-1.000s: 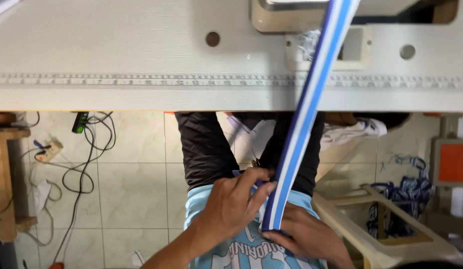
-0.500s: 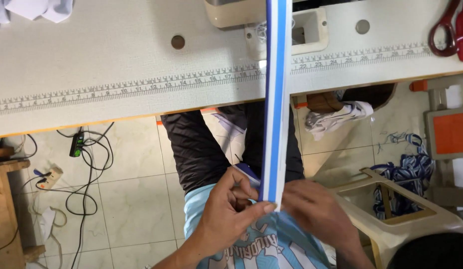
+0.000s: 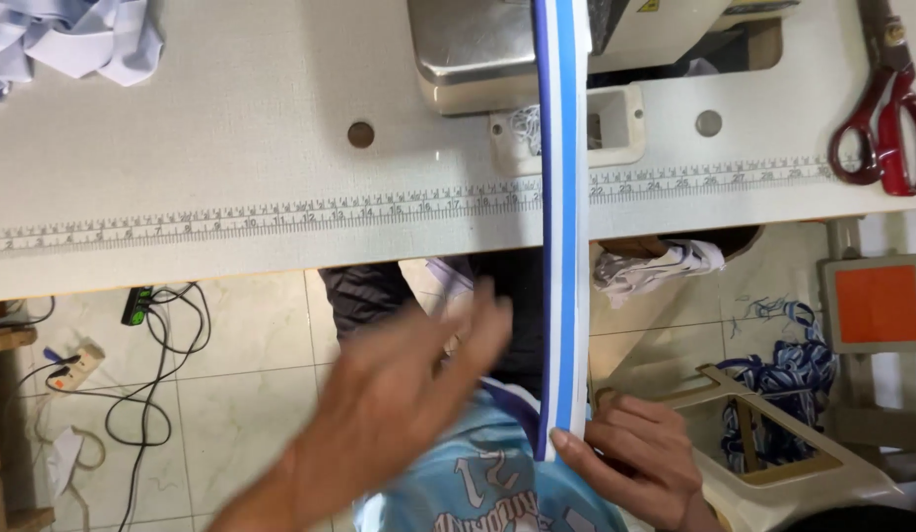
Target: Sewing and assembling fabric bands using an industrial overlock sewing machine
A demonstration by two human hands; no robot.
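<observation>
A long blue-and-white striped fabric strip (image 3: pixel 562 246) runs from the grey sewing machine (image 3: pixel 497 49) across the surface's (image 3: pixel 231 148) near edge. The right hand (image 3: pixel 640 463) pinches its lower end; the left hand (image 3: pixel 399 404), blurred, hangs open beside it. Red-handled scissors (image 3: pixel 886 108) lie at the surface's right edge.

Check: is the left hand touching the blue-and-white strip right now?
Apart. The head view shows the left hand, blurred and open, with a clear gap to the blue-and-white strip; only the right hand pinches its lower end.

Left hand (image 3: pixel 408 394): open, fingers spread and pointing up-right, motion-blurred, forearm entering from lower left. Right hand (image 3: pixel 640 458): low at right, fingers curled, thumb extended leftward, pinching; wrist at bottom edge.
</observation>
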